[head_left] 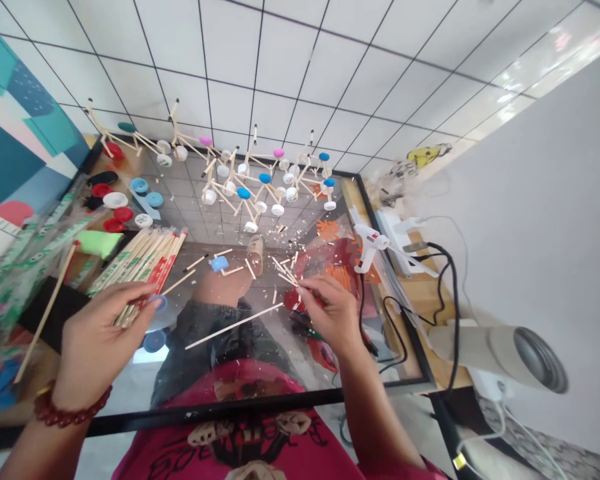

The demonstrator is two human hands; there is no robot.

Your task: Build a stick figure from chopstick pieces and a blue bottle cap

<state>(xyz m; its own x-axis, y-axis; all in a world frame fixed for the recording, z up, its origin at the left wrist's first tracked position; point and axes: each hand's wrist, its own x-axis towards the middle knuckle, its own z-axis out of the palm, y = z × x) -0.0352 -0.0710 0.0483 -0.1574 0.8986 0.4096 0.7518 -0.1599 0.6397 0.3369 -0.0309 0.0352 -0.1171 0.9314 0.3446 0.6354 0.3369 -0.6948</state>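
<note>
My left hand (pixel 110 327) pinches a blue bottle cap (pixel 159 303) with a thin stick (pixel 179 283) reaching out from it over the glass table. Over the right part of the glass, my right hand (pixel 327 308) has its thumb and forefinger together at a small pile of short stick pieces (pixel 285 272); whether a piece is between the fingertips is too small to tell. Another blue cap (pixel 155 341) lies below my left hand. Between the hands are a long bare stick (pixel 234 326) and a light blue piece (pixel 219 263) with short sticks beside it.
Several stick figures with caps (pixel 265 179) stand along the back. Bundled wrapped chopsticks (pixel 140 260) and loose red and white caps (pixel 123 213) lie at the left. A white glue gun (pixel 370 241) stands at the right, near black cables and a grey cylinder (pixel 500 353).
</note>
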